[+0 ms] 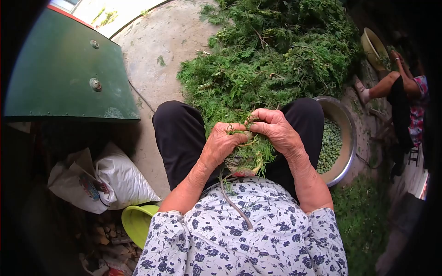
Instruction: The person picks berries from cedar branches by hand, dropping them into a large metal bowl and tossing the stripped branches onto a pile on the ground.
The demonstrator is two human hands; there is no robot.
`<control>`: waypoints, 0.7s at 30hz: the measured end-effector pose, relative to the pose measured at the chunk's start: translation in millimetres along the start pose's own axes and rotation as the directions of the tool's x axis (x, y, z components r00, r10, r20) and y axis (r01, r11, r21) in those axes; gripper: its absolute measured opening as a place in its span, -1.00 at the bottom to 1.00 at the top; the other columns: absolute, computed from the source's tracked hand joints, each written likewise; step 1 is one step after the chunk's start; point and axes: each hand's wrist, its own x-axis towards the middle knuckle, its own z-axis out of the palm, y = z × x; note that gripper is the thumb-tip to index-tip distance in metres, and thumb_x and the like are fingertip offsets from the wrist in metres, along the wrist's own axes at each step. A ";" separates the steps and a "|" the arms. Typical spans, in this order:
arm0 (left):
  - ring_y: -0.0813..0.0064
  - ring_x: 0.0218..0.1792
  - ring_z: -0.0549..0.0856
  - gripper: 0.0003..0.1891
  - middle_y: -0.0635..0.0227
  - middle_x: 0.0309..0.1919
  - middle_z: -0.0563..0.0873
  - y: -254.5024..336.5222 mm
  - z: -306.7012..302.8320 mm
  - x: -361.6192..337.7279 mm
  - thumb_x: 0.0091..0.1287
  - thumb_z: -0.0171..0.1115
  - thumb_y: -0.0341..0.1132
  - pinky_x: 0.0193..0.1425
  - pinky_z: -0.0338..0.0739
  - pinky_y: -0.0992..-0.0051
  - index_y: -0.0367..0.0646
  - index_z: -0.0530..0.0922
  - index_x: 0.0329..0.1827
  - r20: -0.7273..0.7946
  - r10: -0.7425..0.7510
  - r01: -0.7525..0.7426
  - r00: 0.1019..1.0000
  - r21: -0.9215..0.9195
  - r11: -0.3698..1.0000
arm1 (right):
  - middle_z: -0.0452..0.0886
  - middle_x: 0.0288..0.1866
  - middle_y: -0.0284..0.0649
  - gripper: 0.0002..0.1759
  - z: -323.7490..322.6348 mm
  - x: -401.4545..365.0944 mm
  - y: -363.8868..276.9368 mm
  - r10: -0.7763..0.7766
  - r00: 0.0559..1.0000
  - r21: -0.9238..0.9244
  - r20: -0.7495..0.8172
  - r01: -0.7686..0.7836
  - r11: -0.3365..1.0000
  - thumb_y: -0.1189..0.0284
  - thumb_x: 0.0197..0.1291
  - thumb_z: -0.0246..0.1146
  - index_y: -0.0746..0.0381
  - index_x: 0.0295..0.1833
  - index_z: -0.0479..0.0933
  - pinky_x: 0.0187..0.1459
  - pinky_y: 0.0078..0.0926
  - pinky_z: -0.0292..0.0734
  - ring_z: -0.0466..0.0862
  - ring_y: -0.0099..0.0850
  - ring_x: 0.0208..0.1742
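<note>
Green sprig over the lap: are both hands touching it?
Touching. The head view shows the left hand and the right hand both closed on the green sprig, with the fingers pressed into its leaves and no gap.

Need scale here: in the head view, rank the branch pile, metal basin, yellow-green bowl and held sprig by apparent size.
1. branch pile
2. metal basin
3. yellow-green bowl and sprig look alike; both partly hidden, so unranked.

Pale concrete ground (161,41) fills the upper middle, sunlit at the top edge; a dark green metal panel (60,69) stands upper left; white sacks (119,179) lie lower left in shade beside a lime bowl (136,221); grass (359,216) grows lower right.
</note>
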 end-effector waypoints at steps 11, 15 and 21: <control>0.61 -0.47 0.60 -0.90 0.34 -0.37 0.67 -7.7 -3.1 3.5 0.15 0.27 -0.41 -0.36 0.49 0.62 -0.29 0.64 -0.37 -0.152 0.150 -0.180 0.977 -0.205 0.962 | 0.51 -0.41 -0.33 -0.82 -22.0 -18.2 -31.1 -0.182 0.938 0.295 -0.294 0.271 0.916 0.44 0.24 0.18 0.31 -0.10 0.48 -0.45 -0.71 0.33 0.47 -0.60 -0.42; 0.62 -0.43 0.60 -0.84 0.38 -0.42 0.62 -18.0 -26.5 10.1 0.24 0.21 -0.37 -0.33 0.51 0.60 -0.32 0.57 -0.28 -0.193 -0.040 -0.107 0.980 -0.691 0.715 | 0.53 -0.32 -0.29 -0.83 -64.0 -59.9 -54.2 -0.382 0.743 0.035 -0.550 0.478 0.878 0.55 0.23 0.16 0.35 -0.07 0.46 -0.38 -0.66 0.39 0.51 -0.55 -0.33; 0.50 -0.63 0.38 -0.75 0.43 -0.62 0.45 -17.3 -29.2 23.9 0.25 0.05 -0.22 -0.28 0.32 0.41 -0.17 0.44 -0.52 -0.442 -0.140 -0.316 0.886 -0.796 0.516 | 0.57 -0.10 -0.21 -0.73 -193.2 -136.8 -2.5 -0.445 0.420 -0.414 -0.791 0.167 0.895 0.57 0.18 0.13 0.39 0.01 0.49 -0.02 -0.58 0.42 0.53 -0.49 -0.08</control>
